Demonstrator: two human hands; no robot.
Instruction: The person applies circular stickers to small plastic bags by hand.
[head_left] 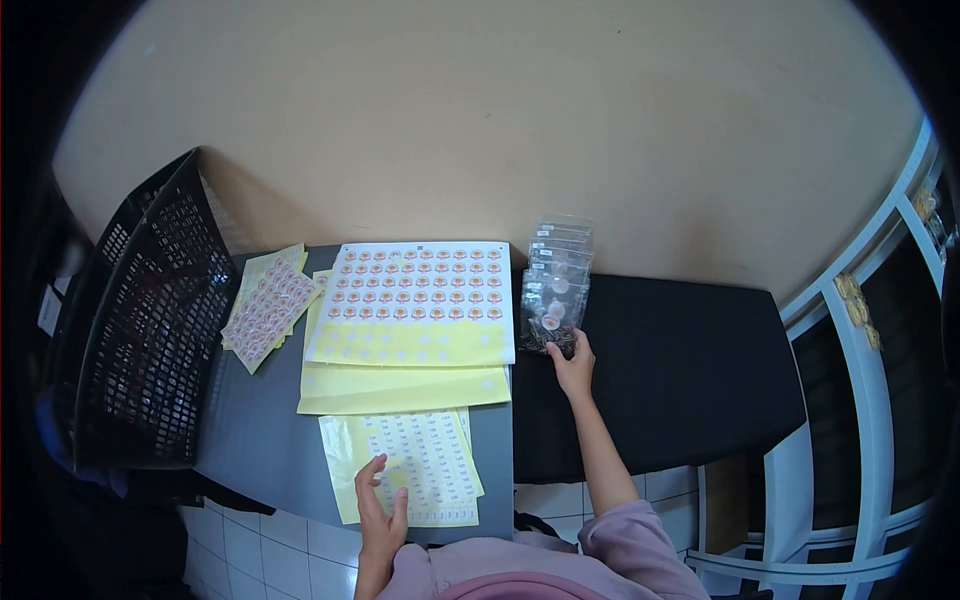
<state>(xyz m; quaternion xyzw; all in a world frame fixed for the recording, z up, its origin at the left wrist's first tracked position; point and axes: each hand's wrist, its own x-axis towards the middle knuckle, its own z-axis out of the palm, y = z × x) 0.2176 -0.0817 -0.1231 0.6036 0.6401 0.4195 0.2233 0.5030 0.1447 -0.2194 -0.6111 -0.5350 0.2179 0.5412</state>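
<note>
My left hand (381, 518) is over the lower sticker sheet (425, 475), a yellow-backed sheet with rows of small white labels. Its fingers and thumb are apart, with nothing visible between them. At the right, the thumb and fingers of my right hand (573, 368) close on the near end of a clear plastic packet (550, 337) with dark contents and a round sticker. This packet lies at the front of an overlapping row of clear packets (560, 260) bearing small white labels. A large sheet of round orange-and-red stickers (415, 295) lies left of the row, its lower rows partly peeled to yellow backing.
A black perforated basket (150, 330) stands at the left edge of the grey table (265, 430). Smaller sticker sheets (268, 308) lie beside it. A black padded surface (690, 370) extends rightward toward a white rack (865, 400). A beige wall (480, 130) rises behind.
</note>
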